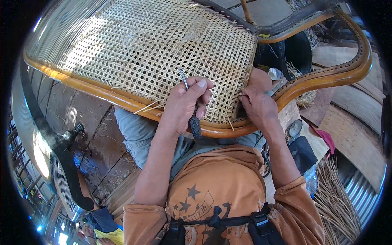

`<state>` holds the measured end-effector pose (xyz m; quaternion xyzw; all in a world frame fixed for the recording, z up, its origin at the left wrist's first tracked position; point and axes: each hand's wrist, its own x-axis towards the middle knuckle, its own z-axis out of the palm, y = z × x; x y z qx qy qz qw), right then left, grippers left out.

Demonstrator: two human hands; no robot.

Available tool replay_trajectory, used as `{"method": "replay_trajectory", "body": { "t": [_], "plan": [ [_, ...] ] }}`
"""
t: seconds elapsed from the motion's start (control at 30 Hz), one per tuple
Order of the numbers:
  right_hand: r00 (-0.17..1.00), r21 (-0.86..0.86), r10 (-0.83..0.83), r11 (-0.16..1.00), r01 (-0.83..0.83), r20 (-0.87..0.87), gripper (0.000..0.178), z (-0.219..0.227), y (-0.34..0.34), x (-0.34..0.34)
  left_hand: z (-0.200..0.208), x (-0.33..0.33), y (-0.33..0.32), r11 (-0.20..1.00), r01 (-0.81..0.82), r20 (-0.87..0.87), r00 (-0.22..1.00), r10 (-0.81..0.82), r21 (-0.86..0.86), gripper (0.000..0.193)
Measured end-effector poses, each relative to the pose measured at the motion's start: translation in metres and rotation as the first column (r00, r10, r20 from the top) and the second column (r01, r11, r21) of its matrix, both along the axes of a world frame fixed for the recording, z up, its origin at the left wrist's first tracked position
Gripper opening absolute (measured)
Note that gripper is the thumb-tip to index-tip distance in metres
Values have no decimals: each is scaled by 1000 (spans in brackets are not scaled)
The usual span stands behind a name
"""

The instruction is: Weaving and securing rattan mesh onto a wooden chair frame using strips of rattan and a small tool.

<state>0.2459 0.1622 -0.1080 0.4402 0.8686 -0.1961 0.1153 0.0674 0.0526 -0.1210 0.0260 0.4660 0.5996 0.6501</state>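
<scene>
The head camera, the left of a side-by-side pair, looks steeply down and forward from above the wearer's shirt (pixel 216 179), on the near side of the cane (pixel 163 49). The cane is close and fills the upper middle. Its wide fisheye also takes in the floor (pixel 104 134) left of the cane and the reeds (pixel 335 200) to its near right, farther below, within a dark, rounded border.

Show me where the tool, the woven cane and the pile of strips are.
Tool (pixel 196 126): head view, on its dark handle.
Woven cane (pixel 163 48): head view, near its middle.
Pile of strips (pixel 335 198): head view, around its middle.
</scene>
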Motion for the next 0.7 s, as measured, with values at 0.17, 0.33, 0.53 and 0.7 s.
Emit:
{"method": "replay_trajectory", "body": {
  "t": [0.17,0.33,0.53,0.7],
  "plan": [
    [999,-21,-9,1000,10,33,14,0,1,0,0,-1,0,1000,7,16,1000,-7,-12,19],
    [1000,-11,-5,1000,5,-8,15,-1,1,0,0,0,0,1000,8,4,1000,-8,-10,19],
    [1000,-22,-21,1000,20,-4,15,-2,1,1,-1,-1,1,1000,11,-5,1000,-11,-7,19],
    [1000,-1,8,1000,-8,-7,15,-2,1,1,-1,-1,1,1000,14,-1,1000,-14,-3,20]
  ]
}}
